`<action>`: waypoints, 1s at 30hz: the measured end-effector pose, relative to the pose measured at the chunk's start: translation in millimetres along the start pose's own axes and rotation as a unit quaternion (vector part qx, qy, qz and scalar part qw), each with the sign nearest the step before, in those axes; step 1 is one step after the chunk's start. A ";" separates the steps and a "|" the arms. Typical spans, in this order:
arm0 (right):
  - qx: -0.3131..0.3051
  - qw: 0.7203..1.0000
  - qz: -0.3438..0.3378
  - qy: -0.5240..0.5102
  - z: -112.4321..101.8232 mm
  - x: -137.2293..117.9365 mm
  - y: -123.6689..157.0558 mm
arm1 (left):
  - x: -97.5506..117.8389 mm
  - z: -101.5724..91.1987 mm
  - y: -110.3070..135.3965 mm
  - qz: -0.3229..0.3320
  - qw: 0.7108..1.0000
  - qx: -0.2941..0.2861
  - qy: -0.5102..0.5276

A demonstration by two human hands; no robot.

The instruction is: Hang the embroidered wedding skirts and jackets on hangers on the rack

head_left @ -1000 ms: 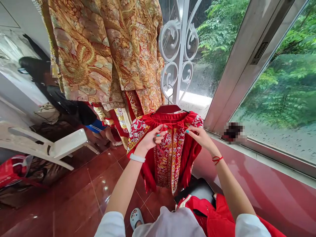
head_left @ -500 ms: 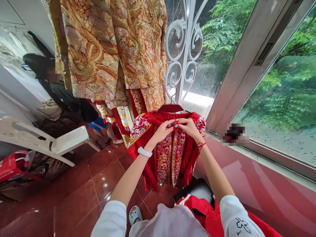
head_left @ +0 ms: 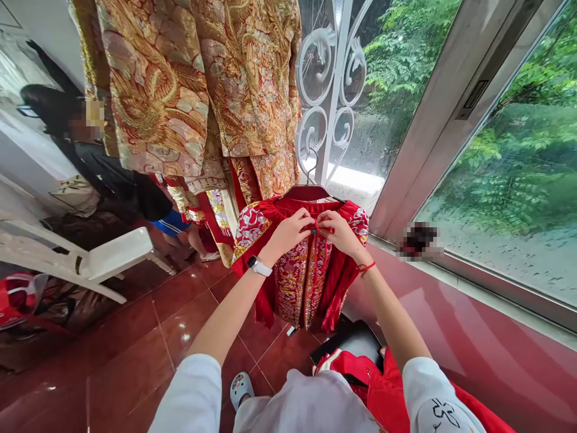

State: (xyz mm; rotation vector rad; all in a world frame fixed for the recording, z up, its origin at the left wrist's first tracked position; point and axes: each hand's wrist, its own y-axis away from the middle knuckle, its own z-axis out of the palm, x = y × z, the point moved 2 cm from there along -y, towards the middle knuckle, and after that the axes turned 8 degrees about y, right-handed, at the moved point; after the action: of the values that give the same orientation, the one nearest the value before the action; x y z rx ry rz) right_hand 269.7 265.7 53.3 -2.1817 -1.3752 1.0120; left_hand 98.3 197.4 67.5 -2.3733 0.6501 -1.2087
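A red jacket (head_left: 295,294) with gold and silver embroidery hangs in front of me on a dark red hanger (head_left: 307,192). At the middle of its neckline, my left hand (head_left: 291,234) pinches a thin red cord. My right hand (head_left: 340,234) faces it from the other side, fingertips closed on the same red cord (head_left: 316,226). The two hands nearly touch. Below them the embroidered front edges hang side by side, and red fringe falls at both sides. The exact shape of the cord between my fingertips is partly hidden.
Gold embroidered garments (head_left: 157,102) hang at upper left, beside a white scroll grille (head_left: 331,90). A person in black (head_left: 121,186) is behind a white chair (head_left: 119,252). Red cloth (head_left: 387,385) and a black case (head_left: 356,343) lie low by the windowed wall.
My fingers have shifted at the neckline, the left wrist turning so the watch face shows. The view has moved slightly, and the jacket's hem hangs a little higher in it.
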 end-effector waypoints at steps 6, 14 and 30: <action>-0.024 0.994 -0.016 0.102 0.0 -1.3 4.6 | 1.9 3.0 3.9 -0.027 0.999 -0.018 0.035; 0.002 0.999 0.019 0.033 2.1 -5.5 12.2 | -12.3 21.2 12.3 -0.142 0.937 0.021 0.319; 0.176 0.916 0.276 -0.232 38.3 -31.9 76.4 | -6.8 61.8 60.0 -0.246 0.818 0.215 0.474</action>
State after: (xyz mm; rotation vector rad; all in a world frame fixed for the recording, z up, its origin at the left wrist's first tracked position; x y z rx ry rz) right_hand 280.6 200.0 -9.1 -2.1592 -0.6313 1.9159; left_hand 132.5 160.9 -3.0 -1.4635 -0.0503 -2.4850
